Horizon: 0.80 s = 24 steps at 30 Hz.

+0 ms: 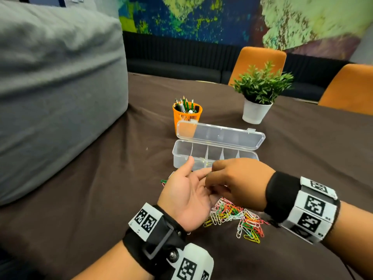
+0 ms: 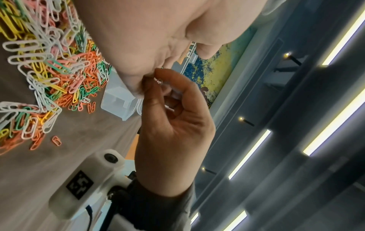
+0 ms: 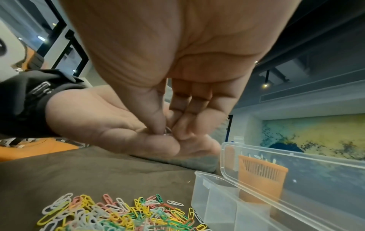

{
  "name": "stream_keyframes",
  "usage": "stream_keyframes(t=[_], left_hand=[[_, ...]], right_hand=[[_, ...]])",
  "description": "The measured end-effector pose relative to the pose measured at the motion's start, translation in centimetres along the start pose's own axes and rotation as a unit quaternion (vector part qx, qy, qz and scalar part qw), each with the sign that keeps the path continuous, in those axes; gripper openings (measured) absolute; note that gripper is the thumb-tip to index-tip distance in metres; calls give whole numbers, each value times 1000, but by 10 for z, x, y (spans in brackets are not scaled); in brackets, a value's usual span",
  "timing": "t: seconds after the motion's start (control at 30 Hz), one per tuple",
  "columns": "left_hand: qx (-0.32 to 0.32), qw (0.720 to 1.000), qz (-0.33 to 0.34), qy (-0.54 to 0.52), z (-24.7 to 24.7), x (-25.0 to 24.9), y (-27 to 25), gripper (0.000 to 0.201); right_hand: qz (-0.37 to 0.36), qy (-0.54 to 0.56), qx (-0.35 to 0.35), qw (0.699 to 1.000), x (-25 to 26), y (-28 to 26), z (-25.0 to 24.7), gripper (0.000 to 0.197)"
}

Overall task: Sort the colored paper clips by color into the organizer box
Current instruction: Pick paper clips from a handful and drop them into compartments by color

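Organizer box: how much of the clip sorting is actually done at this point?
Barely begun. The organizer box stands open, and its visible compartments look empty. In hand: the left hand is held palm up above the cloth, and the right hand pinches a small clip at that palm; its color cannot be told. Left: nearly the whole mixed pile on the tablecloth.
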State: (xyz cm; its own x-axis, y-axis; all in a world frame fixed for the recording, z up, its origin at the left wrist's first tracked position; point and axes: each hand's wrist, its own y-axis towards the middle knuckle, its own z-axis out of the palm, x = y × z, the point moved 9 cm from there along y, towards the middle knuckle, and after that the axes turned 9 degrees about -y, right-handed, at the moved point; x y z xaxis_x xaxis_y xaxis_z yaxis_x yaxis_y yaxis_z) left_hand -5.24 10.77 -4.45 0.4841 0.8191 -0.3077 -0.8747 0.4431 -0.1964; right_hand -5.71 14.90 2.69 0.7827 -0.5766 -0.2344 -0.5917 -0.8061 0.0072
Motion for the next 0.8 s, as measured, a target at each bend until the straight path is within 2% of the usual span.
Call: stream_keyframes(t=[0.07, 0.13, 0.17, 0.23, 0.27, 0.3, 0.37, 0.4, 0.47, 0.53, 0.63, 0.7, 0.73, 0.8], left_hand=[[-2, 1000, 3, -28, -1, -3, 6, 73], [-34, 998, 21, -52, -8, -8, 10, 68], [-51, 996, 33, -58, -12, -12, 12, 65], [-79, 994, 47, -64, -22, -17, 14, 60], [-87, 993, 52, -63, -27, -20, 13, 58], [-94, 992, 56, -59, -32, -23, 13, 56], [-105, 991, 59, -50, -42, -27, 15, 54], [-112, 991, 60, -45, -47, -29, 16, 54], [-117, 990, 64, -42, -54, -33, 17, 54], [-114, 991, 65, -41, -58, -35, 21, 54], [-111, 991, 59, -46, -62, -36, 25, 54], [-106, 992, 55, -51, -62, -34, 28, 55], [-100, 992, 53, -54, -63, -34, 30, 56], [-84, 993, 51, -62, -61, -33, 34, 58]], right_hand=[[0, 37, -38, 999, -8, 0, -7, 19], [23, 143, -90, 985, -22, 1, -15, 10], [54, 228, -115, 965, -34, 1, -18, 9], [140, 398, -157, 893, -67, 0, -15, 13], [184, 448, -171, 858, -85, -2, -9, 13], [228, 464, -179, 837, -104, -4, -1, 11], [312, 439, -179, 823, -143, -12, 20, 8], [347, 411, -170, 826, -159, -16, 32, 8], [388, 322, -136, 853, -179, -20, 50, 8], [397, 219, -90, 887, -185, -18, 60, 10], [409, 133, -28, 902, -192, -21, 71, 16], [390, 63, 5, 919, -185, -22, 71, 20], [361, 39, -15, 932, -175, -18, 66, 20], [275, 76, -104, 953, -136, -8, 45, 15]])
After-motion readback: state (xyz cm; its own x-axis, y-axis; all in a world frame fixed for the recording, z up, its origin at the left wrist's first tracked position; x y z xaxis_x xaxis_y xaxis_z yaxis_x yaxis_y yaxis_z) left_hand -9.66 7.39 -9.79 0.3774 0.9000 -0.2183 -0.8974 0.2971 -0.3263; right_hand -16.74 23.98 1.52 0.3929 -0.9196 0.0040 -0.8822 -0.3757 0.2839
